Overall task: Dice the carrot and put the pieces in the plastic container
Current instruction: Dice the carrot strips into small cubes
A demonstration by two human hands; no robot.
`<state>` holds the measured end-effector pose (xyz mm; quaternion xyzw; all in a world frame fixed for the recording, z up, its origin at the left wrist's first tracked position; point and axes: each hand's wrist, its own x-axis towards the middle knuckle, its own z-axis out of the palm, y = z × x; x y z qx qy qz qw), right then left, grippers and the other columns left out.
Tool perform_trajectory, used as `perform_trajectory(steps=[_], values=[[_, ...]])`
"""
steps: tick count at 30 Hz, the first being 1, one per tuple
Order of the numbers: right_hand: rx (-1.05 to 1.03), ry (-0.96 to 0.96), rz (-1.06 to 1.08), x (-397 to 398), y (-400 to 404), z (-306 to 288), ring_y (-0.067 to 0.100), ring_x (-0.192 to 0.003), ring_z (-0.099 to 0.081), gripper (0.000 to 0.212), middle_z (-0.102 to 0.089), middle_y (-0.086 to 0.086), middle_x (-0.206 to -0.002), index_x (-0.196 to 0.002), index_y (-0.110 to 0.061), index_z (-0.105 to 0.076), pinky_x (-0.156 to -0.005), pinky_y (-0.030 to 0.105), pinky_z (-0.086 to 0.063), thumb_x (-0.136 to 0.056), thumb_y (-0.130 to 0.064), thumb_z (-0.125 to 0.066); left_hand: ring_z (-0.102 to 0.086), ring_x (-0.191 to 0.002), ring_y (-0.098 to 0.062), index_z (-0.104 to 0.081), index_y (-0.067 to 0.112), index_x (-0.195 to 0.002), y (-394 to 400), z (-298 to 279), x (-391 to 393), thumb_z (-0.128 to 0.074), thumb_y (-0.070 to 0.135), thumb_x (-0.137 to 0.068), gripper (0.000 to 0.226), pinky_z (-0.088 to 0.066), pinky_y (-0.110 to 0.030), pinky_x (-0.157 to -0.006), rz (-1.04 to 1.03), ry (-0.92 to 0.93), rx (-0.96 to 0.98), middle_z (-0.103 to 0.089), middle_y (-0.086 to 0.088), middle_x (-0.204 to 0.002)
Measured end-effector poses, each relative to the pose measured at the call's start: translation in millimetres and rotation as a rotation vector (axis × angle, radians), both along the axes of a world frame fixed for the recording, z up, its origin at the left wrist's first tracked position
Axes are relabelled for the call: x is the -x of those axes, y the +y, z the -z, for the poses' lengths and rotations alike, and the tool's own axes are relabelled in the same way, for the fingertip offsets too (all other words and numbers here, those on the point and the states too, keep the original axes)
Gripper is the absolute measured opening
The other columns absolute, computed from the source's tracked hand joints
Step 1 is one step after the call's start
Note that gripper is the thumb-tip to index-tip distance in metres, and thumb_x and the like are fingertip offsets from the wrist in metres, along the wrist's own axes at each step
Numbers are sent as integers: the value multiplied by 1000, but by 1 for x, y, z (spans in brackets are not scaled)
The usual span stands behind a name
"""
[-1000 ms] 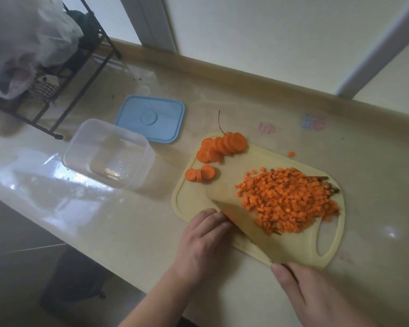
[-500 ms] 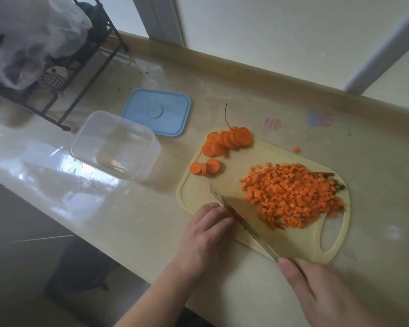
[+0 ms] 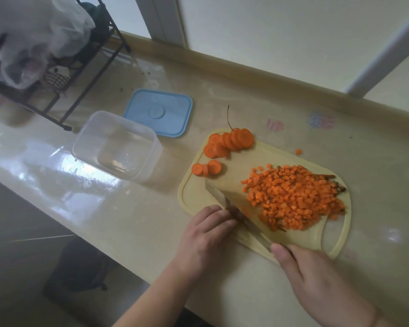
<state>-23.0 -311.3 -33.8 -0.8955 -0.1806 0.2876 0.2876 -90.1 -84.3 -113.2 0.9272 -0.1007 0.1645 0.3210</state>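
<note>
- The tabletop [image 3: 104, 232] is carrying everything, running from the lower left to the upper right of the frame, its surface looking glossy or wet.
- A black rack [image 3: 85, 74] with a white bag [image 3: 33, 36] is sitting in the upper left corner, well apart from the work.
- The board [image 3: 222, 185] is lying right of centre, its near edge just beside the tabletop's front edge.
- The container [image 3: 117, 145] is standing open and holding no carrot at left of centre, near the board but apart from it; its blue lid [image 3: 158, 112] is lying flat just behind it.
- The dice [image 3: 295, 197], a broad heap, are filling the right half of the board, with one stray cube [image 3: 298, 151] lying off the board above them.
- The knife [image 3: 232, 199] is standing over the board's near left part, its broad blade tilted, between the two hands.
- The right hand [image 3: 321, 282], at lower right, is clenching its grip round the knife handle.
- The left hand [image 3: 207, 234], at bottom centre, is curling its grip over something touching the blade; what it is holding is hidden, probably carrot.
- The slices [image 3: 232, 142], still undiced, are lying in two clusters at the board's upper left.
- Risks, as I judge them: the left fingertips [image 3: 224, 220] are sitting right at the blade, so a slip would cut them; the heap is crowding the cutting space, so dice could be spilling over the edge; the slick tabletop could be letting the board slide.
</note>
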Motion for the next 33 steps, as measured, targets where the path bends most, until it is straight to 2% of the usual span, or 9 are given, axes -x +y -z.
perform_trajectory(steps=[3,5,7,10,16,19,24,28,33], values=[[-26,31,67,0,-8,-3,4,-62,-58,85,-63,-14,-65,-59,-19,-50,-55,22,-38,-71,-90,-6,-61,-108,-31,-74,0,-109,2,3,2,-75,-8,-81,29,-51,-38,-93,-10,-3,-39,-68,-11,-114],[-52,46,70,5,-8,-6,4,-58,-56,85,-61,-14,-61,-62,-19,-50,-54,21,-36,-70,-92,-7,-62,-107,-30,-75,3,-107,1,5,3,-71,-3,-87,21,-50,-38,-91,-41,-29,-66,-70,-8,-113],[-54,40,51,8,-7,-8,4,-56,-56,85,-60,-11,-60,-74,-23,-52,-54,21,-37,-68,-94,-5,-63,-105,-29,-76,5,-103,0,3,2,-59,6,-99,17,-50,-37,-89,-67,-56,-67,-71,-5,-112],[-19,63,38,10,-10,-7,5,-61,-59,95,-63,-5,-65,-71,-15,-56,-59,27,-43,-66,-94,-3,-65,-101,-28,-75,2,-99,-1,-2,-1,-49,12,-106,29,-53,-36,-87,-62,-67,-33,-72,-8,-108],[42,49,24,13,-18,-6,2,-64,-59,98,-65,-9,-71,-68,-17,-56,-64,30,-46,-63,-95,2,-68,-98,-27,-74,1,-95,2,-6,-2,-57,3,-99,18,-56,-37,-84,-80,-52,-43,-72,-9,-102],[54,45,-3,11,-12,-4,4,-67,-60,99,-64,-3,-67,-70,-17,-57,-66,32,-47,-63,-94,5,-69,-96,-26,-73,2,-92,1,-8,-3,-57,4,-100,19,-56,-36,-83,-82,-63,-25,-72,-8,-100],[-22,-7,-43,1,11,1,10,-61,-57,83,-59,-1,-59,-65,-20,-51,-60,37,-43,-75,-86,-1,-68,-91,-25,-72,5,-89,2,-10,-5,-56,4,-99,19,-56,-34,-80,-65,-63,-40,-72,-5,-99],[-57,26,7,6,4,3,7,-59,-56,83,-62,-11,-69,-58,-19,-45,-56,27,-37,-73,-90,-5,-68,-95,-24,-73,4,-90,4,-10,-3,-51,10,-104,27,-55,-32,-82,-41,-79,-52,-73,-6,-103],[-37,33,38,12,-5,7,6,-61,-57,90,-63,-14,-73,-62,-15,-49,-59,34,-42,-70,-93,-4,-67,-98,-25,-73,2,-91,-3,-7,-4,-50,8,-105,28,-55,-32,-85,-55,-62,14,-72,-8,-104]])
